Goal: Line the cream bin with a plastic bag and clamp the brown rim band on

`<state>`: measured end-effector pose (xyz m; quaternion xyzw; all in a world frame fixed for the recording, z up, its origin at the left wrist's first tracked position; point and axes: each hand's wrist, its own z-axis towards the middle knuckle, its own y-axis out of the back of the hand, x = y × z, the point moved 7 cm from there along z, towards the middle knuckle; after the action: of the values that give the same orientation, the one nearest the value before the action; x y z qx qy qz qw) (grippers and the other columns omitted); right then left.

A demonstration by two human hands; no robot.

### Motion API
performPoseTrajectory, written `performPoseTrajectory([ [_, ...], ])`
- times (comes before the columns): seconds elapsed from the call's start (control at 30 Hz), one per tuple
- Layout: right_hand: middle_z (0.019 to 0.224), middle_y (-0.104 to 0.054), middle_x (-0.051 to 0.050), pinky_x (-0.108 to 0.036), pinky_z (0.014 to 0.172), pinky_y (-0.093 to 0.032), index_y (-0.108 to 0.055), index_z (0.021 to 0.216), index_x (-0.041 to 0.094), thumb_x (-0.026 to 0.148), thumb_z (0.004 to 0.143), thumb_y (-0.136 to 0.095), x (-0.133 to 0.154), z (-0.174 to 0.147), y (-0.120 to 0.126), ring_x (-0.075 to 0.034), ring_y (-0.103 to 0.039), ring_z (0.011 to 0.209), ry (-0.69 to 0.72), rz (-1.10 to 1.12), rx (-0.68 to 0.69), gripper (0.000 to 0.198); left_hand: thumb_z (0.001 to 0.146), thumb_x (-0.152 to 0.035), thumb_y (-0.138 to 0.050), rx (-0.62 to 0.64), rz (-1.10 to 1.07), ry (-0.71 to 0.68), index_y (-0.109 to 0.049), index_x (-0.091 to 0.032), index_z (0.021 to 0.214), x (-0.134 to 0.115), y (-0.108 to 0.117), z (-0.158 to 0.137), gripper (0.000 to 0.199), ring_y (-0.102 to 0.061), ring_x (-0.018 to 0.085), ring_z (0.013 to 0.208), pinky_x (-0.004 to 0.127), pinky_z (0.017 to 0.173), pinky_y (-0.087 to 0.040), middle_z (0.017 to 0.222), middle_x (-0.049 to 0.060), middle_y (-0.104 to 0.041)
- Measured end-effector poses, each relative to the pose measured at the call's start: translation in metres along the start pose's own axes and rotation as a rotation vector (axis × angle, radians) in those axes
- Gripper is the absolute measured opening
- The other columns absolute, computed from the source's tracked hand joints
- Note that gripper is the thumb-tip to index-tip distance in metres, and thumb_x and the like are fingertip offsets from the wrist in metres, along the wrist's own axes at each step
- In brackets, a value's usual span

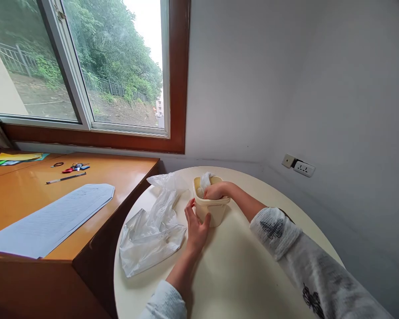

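Observation:
A small cream plastic bin [214, 215] stands on the round table [252, 248]. My left hand [197, 228] grips its near left side, thumb on the front and fingers round the left wall. My right hand [216, 190] reaches over the rim into the bin, its fingers curled against a crumpled white plastic bag [205, 180] that sticks up inside. The fingertips are partly hidden by the bin and the bag. Left of the bin, a larger clear plastic bag [156, 235] lies spread out and wrinkled on the table.
A wooden desk [133, 166] adjoins on the left, holding a stack of papers [60, 217], a pen [66, 178], keys [78, 167] and coloured sheets [15, 157]. Behind are a window [119, 66] and a wall. A power socket [304, 168] is on the right wall.

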<state>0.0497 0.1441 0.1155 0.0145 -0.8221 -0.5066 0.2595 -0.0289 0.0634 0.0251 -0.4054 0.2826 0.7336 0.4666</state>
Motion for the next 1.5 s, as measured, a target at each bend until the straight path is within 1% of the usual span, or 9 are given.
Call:
performPoseTrajectory([
  [0.27, 0.076, -0.059, 0.001, -0.023, 0.05, -0.031, -0.064, 0.083, 0.023, 0.021, 0.077, -0.044, 0.006, -0.064, 0.004, -0.011, -0.047, 0.064, 0.193, -0.003, -0.117, 0.021, 0.069, -0.011, -0.041, -0.028, -0.183, 0.024, -0.037, -0.021, 0.124, -0.004, 0.005, 0.0, 0.055, -0.042, 0.021, 0.111, 0.041, 0.102, -0.027, 0.123, 0.008, -0.042],
  [0.5, 0.071, -0.061, 0.002, -0.023, 0.05, -0.031, -0.065, 0.082, 0.024, 0.022, 0.08, -0.042, 0.0, -0.109, -0.009, -0.011, -0.048, 0.059, 0.311, 0.094, -0.16, 0.023, 0.079, -0.023, -0.042, -0.112, -0.332, 0.0, -0.046, -0.021, 0.121, -0.014, 0.016, 0.003, 0.041, -0.04, 0.022, 0.12, 0.038, 0.104, -0.026, 0.126, 0.006, -0.048],
  [0.57, 0.072, -0.063, 0.002, -0.023, 0.053, -0.034, -0.064, 0.082, 0.023, 0.026, 0.082, -0.041, -0.003, -0.113, -0.002, -0.011, -0.052, 0.061, 0.313, 0.17, -0.257, 0.023, 0.082, -0.027, -0.043, -0.105, -0.373, 0.011, -0.047, -0.021, 0.12, -0.015, 0.016, 0.004, 0.039, -0.041, 0.023, 0.12, 0.038, 0.104, -0.027, 0.125, 0.006, -0.05],
  [0.7, 0.08, -0.066, -0.002, -0.026, 0.064, -0.038, -0.063, 0.082, 0.021, 0.042, 0.081, -0.046, -0.018, -0.113, 0.02, -0.016, -0.057, 0.074, 0.181, 0.214, -0.615, 0.027, 0.083, -0.031, -0.044, -0.041, -0.458, 0.055, -0.048, -0.021, 0.121, -0.015, 0.011, 0.003, 0.039, -0.043, 0.023, 0.12, 0.037, 0.102, -0.031, 0.126, 0.007, -0.051],
  [0.83, 0.081, -0.066, -0.003, -0.027, 0.064, -0.037, -0.064, 0.085, 0.023, 0.051, 0.073, -0.055, -0.02, -0.1, 0.014, -0.017, -0.057, 0.074, 0.154, 0.22, -0.597, 0.032, 0.083, -0.032, -0.045, 0.02, -0.55, 0.114, -0.046, -0.022, 0.124, -0.018, 0.004, 0.002, 0.042, -0.042, 0.023, 0.122, 0.035, 0.102, -0.032, 0.127, 0.006, -0.051],
  [1.03, 0.06, -0.056, 0.003, -0.024, 0.055, -0.032, -0.054, 0.06, 0.019, 0.03, 0.068, -0.055, -0.023, -0.09, 0.009, -0.012, -0.047, 0.057, 0.271, 0.373, -0.601, 0.014, 0.084, -0.033, -0.044, 0.088, -0.631, 0.161, -0.042, -0.024, 0.123, -0.036, -0.005, -0.001, 0.04, -0.051, 0.021, 0.113, 0.034, 0.096, -0.037, 0.118, 0.005, -0.056],
  [1.17, 0.068, -0.058, 0.002, -0.024, 0.06, -0.036, -0.056, 0.068, 0.018, 0.028, 0.066, -0.056, -0.028, -0.09, 0.013, -0.012, -0.05, 0.064, 0.367, 0.785, -0.511, 0.01, 0.083, -0.036, -0.043, 0.058, -0.551, 0.16, -0.051, -0.022, 0.112, -0.043, 0.001, 0.008, 0.033, -0.056, 0.021, 0.101, 0.032, 0.086, -0.043, 0.107, 0.005, -0.06],
  [1.33, 0.069, -0.057, 0.002, -0.025, 0.067, -0.036, -0.055, 0.069, 0.019, 0.02, 0.062, -0.057, -0.036, -0.094, 0.021, -0.013, -0.051, 0.069, 0.446, 1.112, -0.496, 0.008, 0.08, -0.036, -0.048, 0.033, -0.147, 0.044, -0.063, -0.018, 0.084, -0.073, 0.022, 0.037, 0.024, -0.054, 0.022, 0.098, 0.031, 0.084, -0.041, 0.096, 0.006, -0.062],
  [1.5, 0.068, -0.052, 0.004, -0.024, 0.063, -0.034, -0.051, 0.068, 0.02, 0.016, 0.061, -0.057, -0.046, -0.092, 0.023, -0.011, -0.045, 0.066, 0.536, 1.372, -0.506, 0.009, 0.077, -0.041, -0.054, 0.461, 0.215, 0.005, -0.067, -0.02, 0.079, -0.126, -0.001, 0.056, 0.025, -0.058, 0.02, 0.084, 0.031, 0.078, -0.042, 0.087, 0.004, -0.066],
])
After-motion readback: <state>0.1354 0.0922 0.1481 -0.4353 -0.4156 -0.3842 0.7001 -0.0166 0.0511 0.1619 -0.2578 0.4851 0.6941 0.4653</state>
